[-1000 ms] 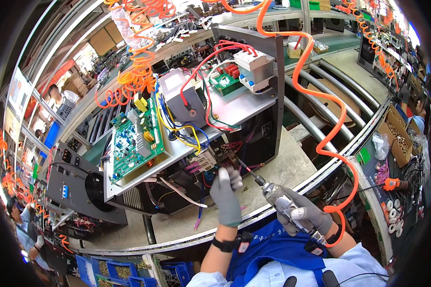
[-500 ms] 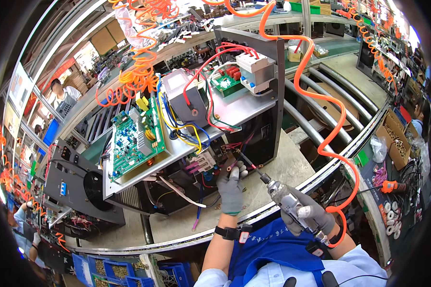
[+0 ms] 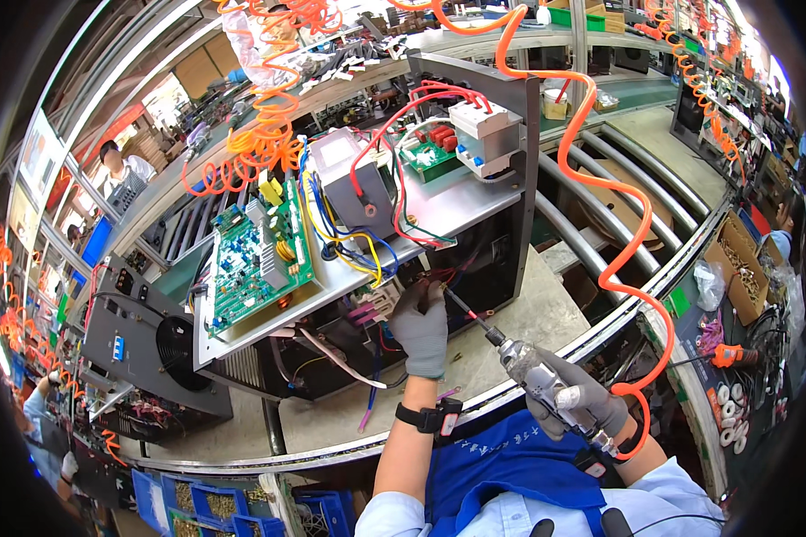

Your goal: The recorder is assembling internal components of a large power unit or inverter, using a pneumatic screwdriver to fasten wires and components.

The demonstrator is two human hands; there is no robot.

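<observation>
Your right hand, grey-gloved, is wrapped around a scuffed silver-grey metal air screwdriver, fingers closed on its body. Your left hand, gloved in grey too, is curled at the front of a black metal chassis; whether its fingertips pinch anything you cannot tell from here. You have the screwdriver in front of the chassis, toward its right end, dark chuck and slim bit aimed up and left at your left fingertips; contact at the tip is unclear. Atop the chassis sits a bare silver metal plate, tilted in view. It carries a green circuit board crowded with blue parts, a dark grey boxy block, and a smaller green board with red components. Right of the chassis, a thick orange air hose winds down to your tool.
</observation>
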